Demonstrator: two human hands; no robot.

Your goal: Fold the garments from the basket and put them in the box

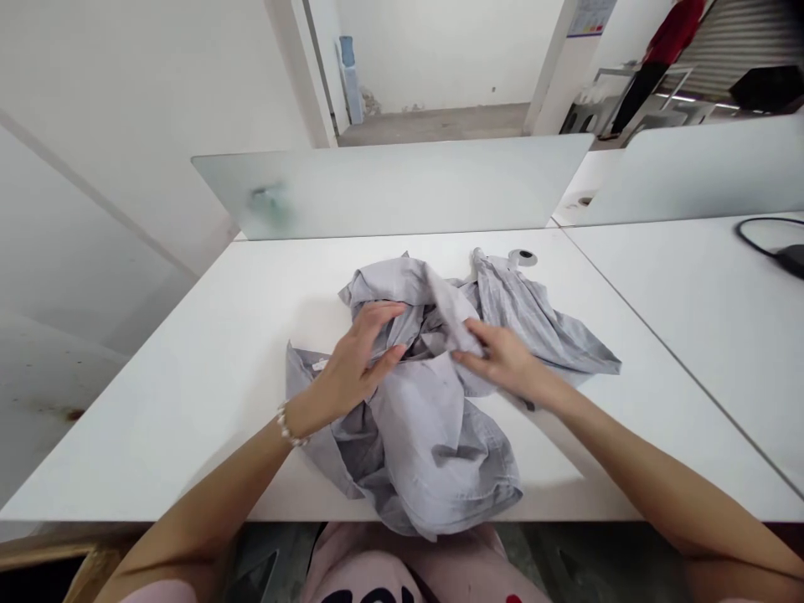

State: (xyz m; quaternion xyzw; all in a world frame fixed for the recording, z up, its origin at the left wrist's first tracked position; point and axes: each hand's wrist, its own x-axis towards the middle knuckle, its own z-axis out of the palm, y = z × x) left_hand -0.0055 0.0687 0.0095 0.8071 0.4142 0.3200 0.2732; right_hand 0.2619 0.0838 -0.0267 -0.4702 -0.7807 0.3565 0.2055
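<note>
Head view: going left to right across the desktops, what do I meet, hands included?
Beaded bracelet → left hand → right hand → black device with a cable at the right edge.

I see a white surface (188, 377); crumpled grey cloth (427, 427) lies across its middle, hanging slightly over the near edge. A round cable hole (525, 257) shows beside it; right of the seam (667, 348) lies a black corded device (792, 260).
</note>
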